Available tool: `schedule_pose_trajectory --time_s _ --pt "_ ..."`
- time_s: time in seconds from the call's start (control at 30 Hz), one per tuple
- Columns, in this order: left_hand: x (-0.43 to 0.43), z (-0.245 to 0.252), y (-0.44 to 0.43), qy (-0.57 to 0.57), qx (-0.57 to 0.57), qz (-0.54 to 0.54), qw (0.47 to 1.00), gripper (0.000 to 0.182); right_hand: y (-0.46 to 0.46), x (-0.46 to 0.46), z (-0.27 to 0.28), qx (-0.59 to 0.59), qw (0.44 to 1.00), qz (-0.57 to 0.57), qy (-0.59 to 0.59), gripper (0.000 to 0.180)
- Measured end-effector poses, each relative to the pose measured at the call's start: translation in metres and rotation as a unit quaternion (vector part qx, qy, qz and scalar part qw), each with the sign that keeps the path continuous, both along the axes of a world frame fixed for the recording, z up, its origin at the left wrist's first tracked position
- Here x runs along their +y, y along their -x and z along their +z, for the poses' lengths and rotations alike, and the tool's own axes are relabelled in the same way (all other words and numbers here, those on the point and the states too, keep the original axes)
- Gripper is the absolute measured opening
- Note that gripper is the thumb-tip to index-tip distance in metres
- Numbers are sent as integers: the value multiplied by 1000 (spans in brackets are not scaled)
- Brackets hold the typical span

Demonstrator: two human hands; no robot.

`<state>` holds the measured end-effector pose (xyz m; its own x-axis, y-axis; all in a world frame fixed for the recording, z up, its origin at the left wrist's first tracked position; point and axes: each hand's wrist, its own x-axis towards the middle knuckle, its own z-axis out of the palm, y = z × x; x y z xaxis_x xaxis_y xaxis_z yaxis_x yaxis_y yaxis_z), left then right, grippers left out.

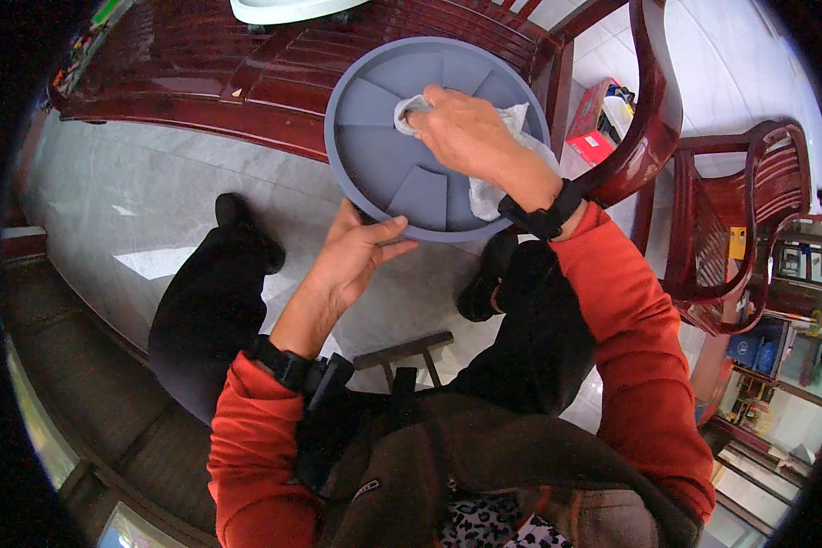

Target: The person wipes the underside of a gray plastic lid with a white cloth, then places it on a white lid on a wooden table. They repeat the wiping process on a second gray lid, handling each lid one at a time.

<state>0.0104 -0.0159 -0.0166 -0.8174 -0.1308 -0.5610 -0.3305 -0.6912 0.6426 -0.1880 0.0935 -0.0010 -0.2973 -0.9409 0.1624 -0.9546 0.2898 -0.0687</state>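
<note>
A round grey tray-like disc (pixel 363 151) with a raised rim and wedge-shaped raised panels rests at the front edge of a dark red wooden bench (pixel 274 123). My left hand (pixel 363 250) grips its near-left rim, thumb on top and fingers along the underside. Bunched in my right hand (pixel 462 133) is a pale grey-white cloth (pixel 486 198), pressed against the disc a little above its middle. Part of the cloth trails from under the wrist across the right side of the disc. The right hand and forearm hide some of the panels.
A white round-edged object (pixel 294 9) sits on the bench at the top. The bench's curved armrest (pixel 657 116) rises at right, with a red box (pixel 592 127) beyond it. A wooden chair (pixel 719 219) stands farther right. Between my legs is a small stool (pixel 404 351); a dark sofa (pixel 75 342) lies left.
</note>
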Motion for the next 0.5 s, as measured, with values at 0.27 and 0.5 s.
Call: schedule_pose_trajectory --time_s 0.27,0.5 --pt "-1 -1 0 3 9 3 1000 55 3 0 -1 54 998 -31 18 16" --pt "0 -4 1 4 10 12 1000 54 25 7 5 68 986 -122 -88 19"
